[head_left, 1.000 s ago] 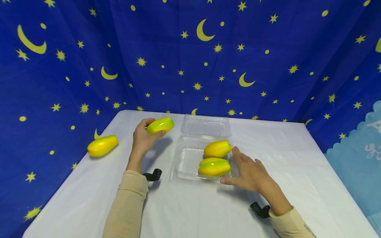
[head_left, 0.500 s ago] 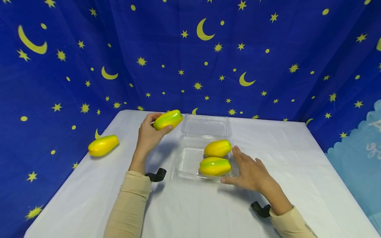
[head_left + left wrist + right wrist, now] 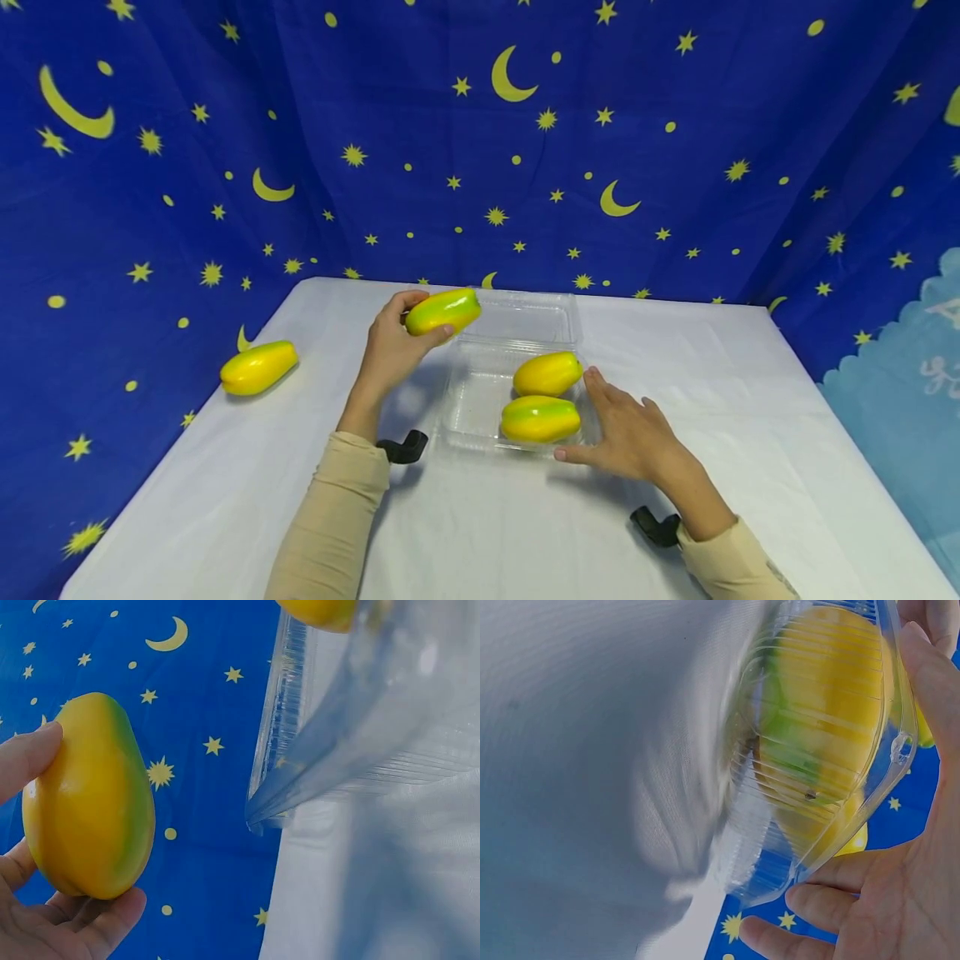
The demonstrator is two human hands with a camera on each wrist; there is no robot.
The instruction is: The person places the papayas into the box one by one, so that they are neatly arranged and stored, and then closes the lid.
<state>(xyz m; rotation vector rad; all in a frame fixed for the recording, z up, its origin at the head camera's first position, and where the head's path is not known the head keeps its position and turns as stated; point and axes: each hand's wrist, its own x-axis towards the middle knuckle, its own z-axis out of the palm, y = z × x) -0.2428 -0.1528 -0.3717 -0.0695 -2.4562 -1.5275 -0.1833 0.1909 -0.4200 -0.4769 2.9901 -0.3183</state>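
While the left hand holds a yellow-green papaya in the air, its thumb and fingers on opposite sides of the fruit, a transparent hinged clamshell base sits open before the person. Two more fruits lie in its right half: the far papaya and the near papaya, side by side, both lengthwise across the base. Its left half shows the see-through plastic floor. The attached lid lies folded back flat behind, and in the head view the gripped fruit overlaps its left edge.

At the base's right wall the right hand is spread wide, thumb toward the near corner and fingers toward the far papaya; whether every fingertip touches the plastic is hard to tell.

A fourth papaya rests near the left edge of the white-covered table. White cloth stretches between that fruit and the base, along the front, and from the right hand to the right edge. The lid's far side is near the back edge, against the blue moon-and-star curtain.
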